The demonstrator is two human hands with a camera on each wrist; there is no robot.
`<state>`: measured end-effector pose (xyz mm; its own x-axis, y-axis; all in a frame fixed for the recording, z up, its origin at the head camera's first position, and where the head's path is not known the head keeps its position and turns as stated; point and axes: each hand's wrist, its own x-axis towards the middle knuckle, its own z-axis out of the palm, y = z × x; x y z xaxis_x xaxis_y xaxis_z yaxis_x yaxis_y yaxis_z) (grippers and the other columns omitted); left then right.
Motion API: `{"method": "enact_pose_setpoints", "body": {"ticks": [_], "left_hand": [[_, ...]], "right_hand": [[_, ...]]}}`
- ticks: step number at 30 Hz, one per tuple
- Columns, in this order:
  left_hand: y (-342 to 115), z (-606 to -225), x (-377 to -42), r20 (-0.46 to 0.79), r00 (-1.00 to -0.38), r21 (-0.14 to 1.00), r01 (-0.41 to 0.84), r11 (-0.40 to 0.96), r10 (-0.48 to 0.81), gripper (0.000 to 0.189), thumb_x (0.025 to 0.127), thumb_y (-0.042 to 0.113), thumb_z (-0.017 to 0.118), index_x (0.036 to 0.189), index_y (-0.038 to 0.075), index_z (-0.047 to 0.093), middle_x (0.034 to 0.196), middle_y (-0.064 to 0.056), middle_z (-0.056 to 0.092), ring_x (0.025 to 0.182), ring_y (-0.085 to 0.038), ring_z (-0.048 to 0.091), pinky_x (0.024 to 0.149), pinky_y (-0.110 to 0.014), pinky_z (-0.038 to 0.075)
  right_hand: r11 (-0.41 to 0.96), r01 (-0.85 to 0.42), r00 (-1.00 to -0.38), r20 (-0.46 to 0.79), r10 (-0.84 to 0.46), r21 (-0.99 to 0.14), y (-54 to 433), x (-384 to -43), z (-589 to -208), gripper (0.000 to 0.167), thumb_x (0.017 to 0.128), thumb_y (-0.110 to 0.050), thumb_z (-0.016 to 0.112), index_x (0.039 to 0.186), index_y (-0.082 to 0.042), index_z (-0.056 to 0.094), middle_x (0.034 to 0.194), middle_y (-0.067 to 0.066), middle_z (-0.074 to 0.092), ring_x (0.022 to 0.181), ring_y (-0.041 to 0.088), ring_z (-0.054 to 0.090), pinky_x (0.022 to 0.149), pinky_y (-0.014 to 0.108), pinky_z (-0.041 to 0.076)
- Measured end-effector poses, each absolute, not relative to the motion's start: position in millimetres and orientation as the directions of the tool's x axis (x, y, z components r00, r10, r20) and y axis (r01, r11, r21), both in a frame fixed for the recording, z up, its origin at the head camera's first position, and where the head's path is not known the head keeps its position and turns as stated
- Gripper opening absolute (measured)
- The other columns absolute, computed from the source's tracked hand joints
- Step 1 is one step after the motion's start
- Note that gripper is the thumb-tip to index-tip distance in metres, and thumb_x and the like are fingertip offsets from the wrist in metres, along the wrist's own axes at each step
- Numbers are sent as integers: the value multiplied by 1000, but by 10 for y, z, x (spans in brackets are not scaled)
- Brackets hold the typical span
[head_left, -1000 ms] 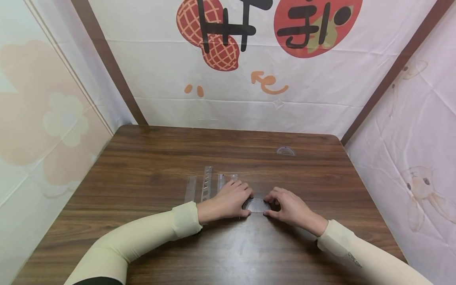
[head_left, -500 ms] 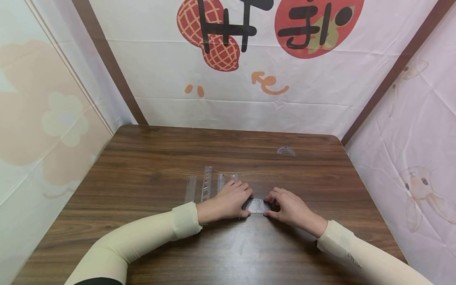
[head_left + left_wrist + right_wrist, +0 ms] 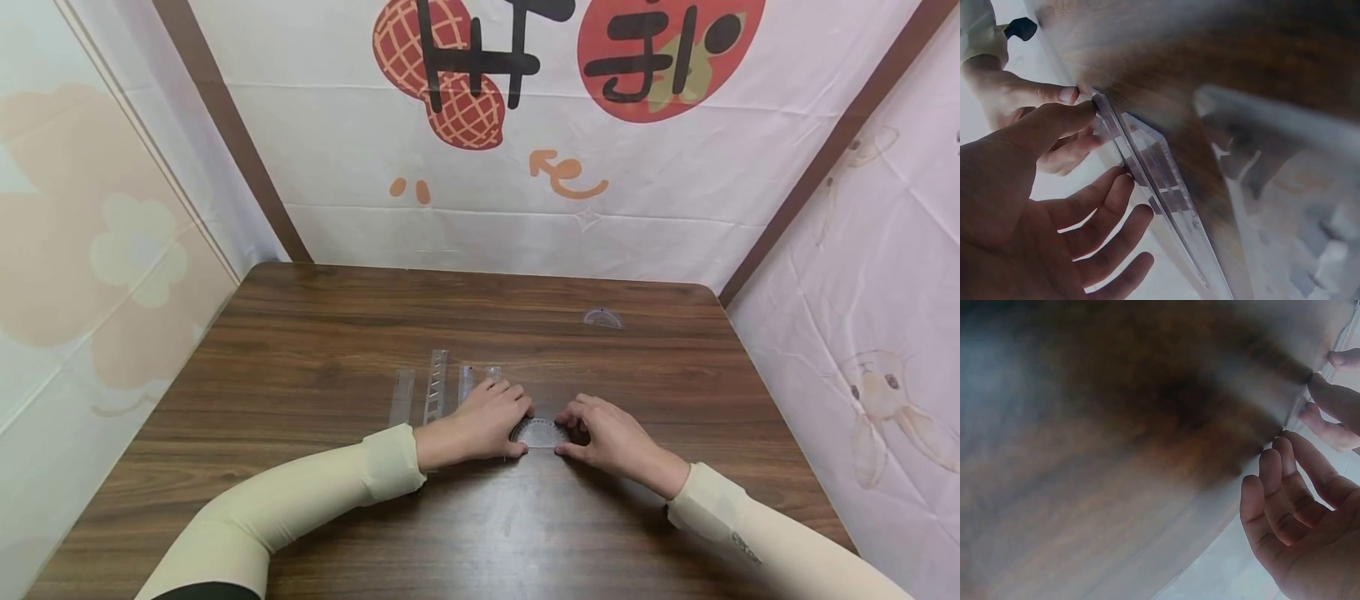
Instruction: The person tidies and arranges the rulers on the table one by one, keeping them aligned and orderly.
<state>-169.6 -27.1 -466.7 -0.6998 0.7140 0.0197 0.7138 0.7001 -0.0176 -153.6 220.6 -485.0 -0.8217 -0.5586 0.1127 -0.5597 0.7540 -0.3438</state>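
Note:
A clear protractor [image 3: 542, 434] lies between my two hands near the table's middle, its straight edge toward me. My left hand [image 3: 480, 421] pinches its left end between thumb and index finger. The other left fingers spread loosely in the left wrist view. At the right end, my right hand [image 3: 611, 433] holds it with thumb and fingertips. Close to my left hand lie several clear rulers: one plain ruler [image 3: 402, 398], one ruler with cut-out shapes [image 3: 436, 385], and others partly hidden under the hand.
A second, smaller protractor [image 3: 602, 318] lies toward the back right of the brown wooden table [image 3: 337, 300]. Printed cloth walls [image 3: 495, 233] stand behind the table and along both sides.
Both hands keep their places on the protractor. The bright glare on it has faded, and its markings show more clearly.

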Motion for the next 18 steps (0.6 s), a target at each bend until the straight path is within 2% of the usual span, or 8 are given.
{"method": "enact_pose_setpoints", "body": {"ticks": [8, 14, 18], "left_hand": [[-250, -4642, -1713, 6, -708, -1, 706, 708, 706, 51, 90, 60, 81, 120, 20, 74, 115, 2, 69, 110, -20, 64, 96, -39, 49], [-213, -4618, -1757, 3, -718, 7, 696, 718, 696, 45, 94, 58, 78, 116, 20, 73, 112, 2, 68, 107, -20, 64, 94, -40, 50], [-175, -4539, -1814, 1, -727, 18, 687, 727, 687, 48, 94, 57, 78, 121, 18, 72, 117, 1, 68, 112, -21, 65, 100, -42, 52]], "right_hand": [[752, -556, -823, 105, -559, -354, 2221, -1547, -4839, 35, 86, -34, 93, 110, -15, 76, 94, -9, 63, 84, 8, 59, 74, 28, 52], [737, -549, -824, 108, -556, -395, 2249, -1565, -4843, 31, 91, -35, 89, 111, -15, 76, 95, -8, 66, 84, 8, 63, 75, 28, 54], [730, -535, -832, 119, -541, -424, 2276, -1590, -4834, 30, 93, -33, 88, 113, -15, 76, 99, -6, 68, 88, 10, 64, 77, 30, 56]]}}
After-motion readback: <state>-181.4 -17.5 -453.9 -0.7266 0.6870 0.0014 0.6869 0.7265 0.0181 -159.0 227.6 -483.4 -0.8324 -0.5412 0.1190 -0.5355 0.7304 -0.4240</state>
